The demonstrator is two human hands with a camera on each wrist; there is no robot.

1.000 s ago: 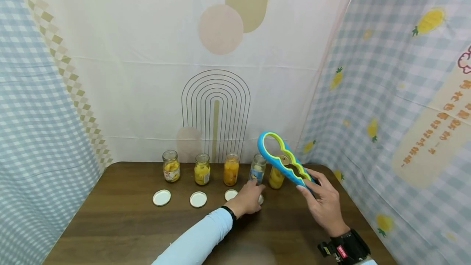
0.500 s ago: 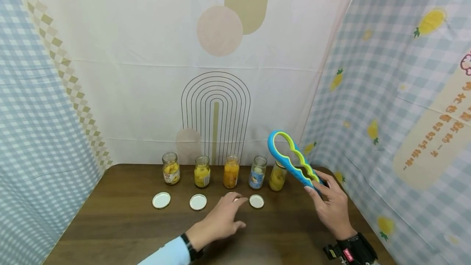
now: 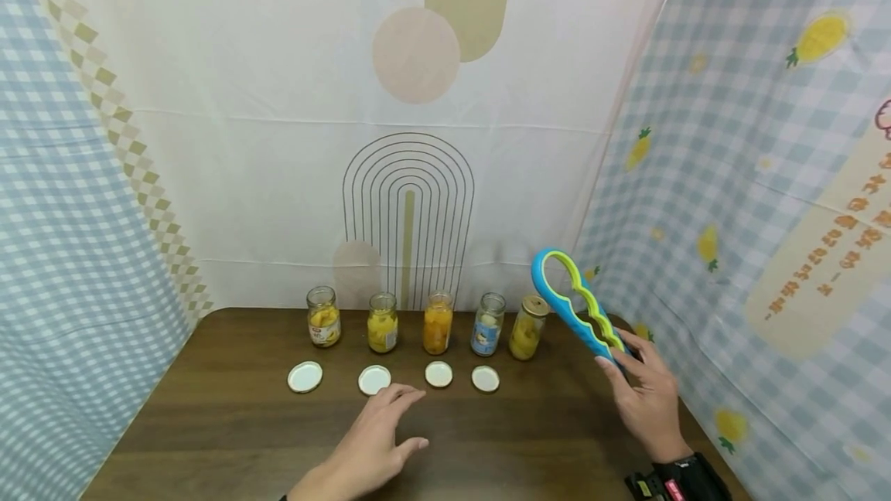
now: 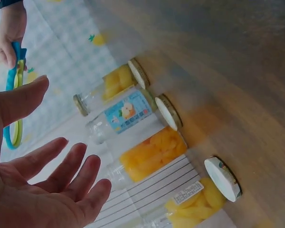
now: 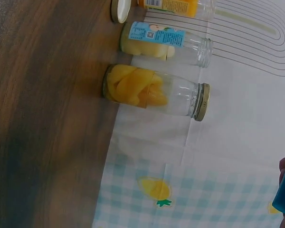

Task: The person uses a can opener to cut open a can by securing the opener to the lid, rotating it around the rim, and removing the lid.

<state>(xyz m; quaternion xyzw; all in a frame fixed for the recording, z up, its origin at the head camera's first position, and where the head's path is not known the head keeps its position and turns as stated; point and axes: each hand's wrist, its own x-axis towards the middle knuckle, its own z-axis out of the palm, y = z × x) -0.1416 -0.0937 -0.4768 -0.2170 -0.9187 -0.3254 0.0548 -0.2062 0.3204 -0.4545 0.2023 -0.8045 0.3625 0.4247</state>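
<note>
In the head view my right hand (image 3: 647,400) grips the handles of a blue and green jar opener (image 3: 581,308), raised above the table at the right. Just left of it stands a glass jar of yellow fruit with its gold lid on (image 3: 527,328). My left hand (image 3: 369,439) hovers over the front of the table with relaxed fingers and holds nothing. Beyond it lie the loose lids, white inside up: one near the fingertips (image 3: 374,380), others at the right (image 3: 438,374) and far left (image 3: 305,377). The jar with a blue label (image 3: 486,325) has no lid.
More lidless fruit jars line the back: an orange one (image 3: 437,323), a yellow one (image 3: 382,323) and a labelled one (image 3: 324,318) at the left. Patterned cloth (image 3: 278,176) hangs right behind the table (image 3: 209,424), with checked cloth on both sides.
My left hand has drawn back from the blue-labelled jar toward the front left, uncovering the lids there. My right hand has moved slightly right with the jar opener.
</note>
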